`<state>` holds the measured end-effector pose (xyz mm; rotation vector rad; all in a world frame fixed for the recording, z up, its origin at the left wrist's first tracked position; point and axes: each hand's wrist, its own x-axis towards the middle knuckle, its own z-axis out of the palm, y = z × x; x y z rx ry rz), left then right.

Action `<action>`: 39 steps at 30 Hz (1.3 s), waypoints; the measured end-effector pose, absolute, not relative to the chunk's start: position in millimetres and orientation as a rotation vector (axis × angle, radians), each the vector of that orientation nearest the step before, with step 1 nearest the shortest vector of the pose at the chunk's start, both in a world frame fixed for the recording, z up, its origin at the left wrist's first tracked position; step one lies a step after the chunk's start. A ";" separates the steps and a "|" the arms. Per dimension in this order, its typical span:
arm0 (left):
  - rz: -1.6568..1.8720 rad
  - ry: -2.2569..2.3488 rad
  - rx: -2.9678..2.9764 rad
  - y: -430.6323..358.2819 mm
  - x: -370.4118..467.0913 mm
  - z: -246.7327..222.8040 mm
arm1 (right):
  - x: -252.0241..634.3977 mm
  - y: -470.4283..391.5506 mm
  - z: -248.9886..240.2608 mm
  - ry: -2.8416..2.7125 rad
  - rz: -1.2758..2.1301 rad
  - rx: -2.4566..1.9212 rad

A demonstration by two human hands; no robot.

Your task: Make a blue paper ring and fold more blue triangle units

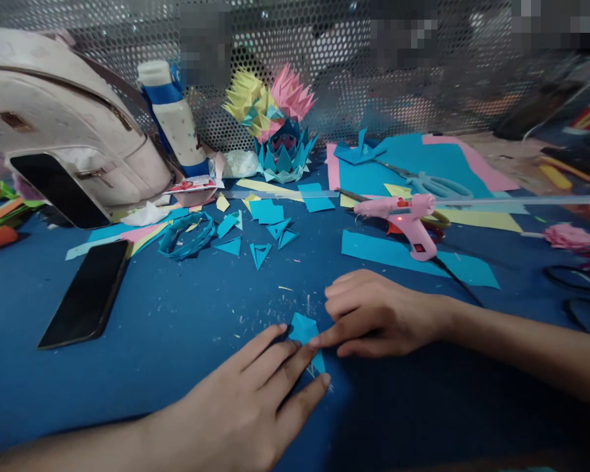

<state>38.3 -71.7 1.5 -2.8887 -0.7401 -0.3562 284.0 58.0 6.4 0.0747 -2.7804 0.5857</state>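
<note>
Both hands flat, left hand [255,400] and right hand [373,314] pressing blue paper piece [303,331] mid-fold; several folded triangles [258,252] done, uncut blue sheets [413,255] waiting.

A small piece of turquoise paper [305,331] is seen lying flat on the blue surface, pinned between the two hands. Its upper part shows as a folded, pointed shape just above the fingertips of the left hand [255,406], while its lower edge is covered by those fingers. Its right side is touched by the fingertips of the right hand [373,314]. A narrow tip of the paper is glimpsed between the left fingers.
</note>
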 end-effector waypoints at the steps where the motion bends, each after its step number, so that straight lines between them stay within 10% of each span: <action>1: -0.349 -0.738 -2.886 -71.7 38.2 2.2 | 284.6 59.7 5.7 -2.793 0.595 0.072; 39: -0.309 -0.740 -2.959 -70.1 31.9 2.8 | 282.2 53.8 12.0 -2.825 0.492 0.065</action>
